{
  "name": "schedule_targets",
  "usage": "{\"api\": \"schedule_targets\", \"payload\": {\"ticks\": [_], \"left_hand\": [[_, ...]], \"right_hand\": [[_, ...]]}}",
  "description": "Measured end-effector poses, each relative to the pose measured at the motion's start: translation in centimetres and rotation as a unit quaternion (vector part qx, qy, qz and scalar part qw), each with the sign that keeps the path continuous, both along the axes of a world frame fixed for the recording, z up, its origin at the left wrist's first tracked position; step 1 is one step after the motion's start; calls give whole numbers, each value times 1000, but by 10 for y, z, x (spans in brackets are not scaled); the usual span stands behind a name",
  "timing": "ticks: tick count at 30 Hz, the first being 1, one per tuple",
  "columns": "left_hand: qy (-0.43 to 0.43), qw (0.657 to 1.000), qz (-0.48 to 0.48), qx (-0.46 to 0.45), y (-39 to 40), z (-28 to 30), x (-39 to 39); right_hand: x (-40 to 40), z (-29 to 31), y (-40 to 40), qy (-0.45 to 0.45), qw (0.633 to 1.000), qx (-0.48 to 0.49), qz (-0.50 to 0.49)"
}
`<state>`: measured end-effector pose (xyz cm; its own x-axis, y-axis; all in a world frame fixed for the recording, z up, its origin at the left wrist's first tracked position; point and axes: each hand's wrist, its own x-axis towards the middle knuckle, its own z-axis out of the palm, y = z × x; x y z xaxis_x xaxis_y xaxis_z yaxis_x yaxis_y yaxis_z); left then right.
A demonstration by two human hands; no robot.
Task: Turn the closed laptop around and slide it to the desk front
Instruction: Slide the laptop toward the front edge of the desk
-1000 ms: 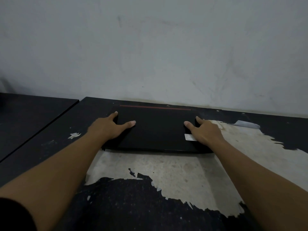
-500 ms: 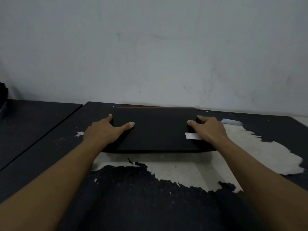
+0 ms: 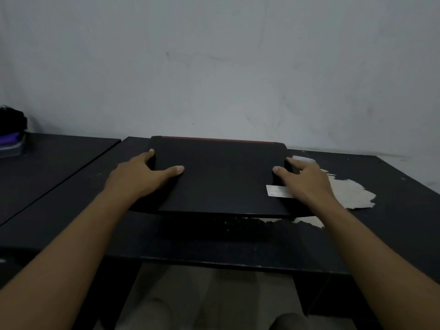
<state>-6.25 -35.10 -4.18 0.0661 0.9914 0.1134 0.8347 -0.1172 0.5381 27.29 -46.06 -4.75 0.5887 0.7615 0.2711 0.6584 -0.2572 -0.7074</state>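
A closed black laptop (image 3: 223,177) with a red strip along its far edge and a white sticker near its right front corner lies flat on the black desk (image 3: 214,244). My left hand (image 3: 140,175) grips its left side, thumb on the lid and fingers around the edge. At the opposite side my right hand (image 3: 302,179) holds it the same way, partly covering the sticker. The laptop's front edge sits a little back from the desk's front edge.
The desk top has a pale worn patch (image 3: 350,194) to the right of the laptop. A second black desk (image 3: 54,158) adjoins on the left, with a dark and purple object (image 3: 12,132) at its far left. A grey wall stands close behind. The floor shows below the desk front.
The laptop has slid toward me across the pale patch, with both hands gripping its sides throughout. The desk's front edge and the floor have come into view.
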Motion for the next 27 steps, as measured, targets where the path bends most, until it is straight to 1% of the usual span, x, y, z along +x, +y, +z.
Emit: {"api": "schedule_targets", "payload": {"ticks": [4,10,21,27], "left_hand": [[-32,999,-16,-10,-26,-11,-2],[-28,999,-36,-26,-45,-27,2],[-7,994,-44,-105,-39,-51,-3],[9,993,-41,-106,-33,-54,0]], "right_hand": [[-4,-13,-33,17,1000,-9,-16],[-8,-38,-62,8,999,-44,-29],[-10,-64,-62,5,996,-90,-20],[-4,-66,-54,-9,994,-112,-19]]}}
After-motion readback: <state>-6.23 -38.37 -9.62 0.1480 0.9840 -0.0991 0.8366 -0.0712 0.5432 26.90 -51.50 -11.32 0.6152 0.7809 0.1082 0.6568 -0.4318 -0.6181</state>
